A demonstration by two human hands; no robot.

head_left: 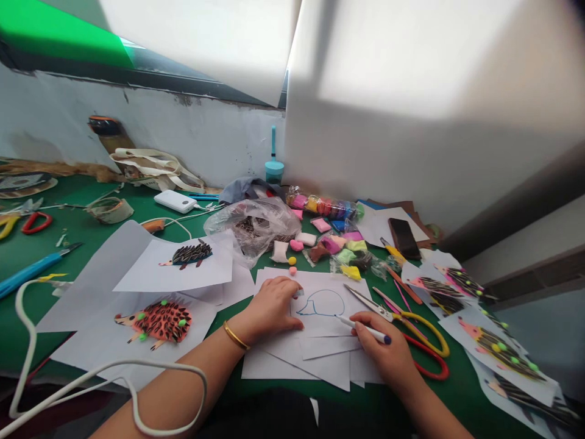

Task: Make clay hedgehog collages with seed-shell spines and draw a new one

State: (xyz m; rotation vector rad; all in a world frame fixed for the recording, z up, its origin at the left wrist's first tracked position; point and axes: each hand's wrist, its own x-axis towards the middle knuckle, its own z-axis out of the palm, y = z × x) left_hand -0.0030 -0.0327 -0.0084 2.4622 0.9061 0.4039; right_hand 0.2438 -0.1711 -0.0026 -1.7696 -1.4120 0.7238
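A white sheet of paper [320,344] lies on top of a loose stack in front of me. On it is a blue outline drawing of a hedgehog [326,303], with a rounded back and pointed snout. My right hand [381,344] grips a white marker pen [370,331] with a dark blue end, its tip at the drawing's lower line. Resting on the sheet's left side, my left hand [274,308] has thumb and fingers apart. A small pale piece shows by its fingertips; I cannot tell what it is.
Yellow-and-red-handled scissors [406,317] lie right of the paper. Beyond are clay packets [320,225] and a plastic bag [256,225] of dark seeds. Finished hedgehog pictures flank me, one with a red hedgehog [159,323]. A white cable [137,364] loops at front left; a phone [403,238] lies right.
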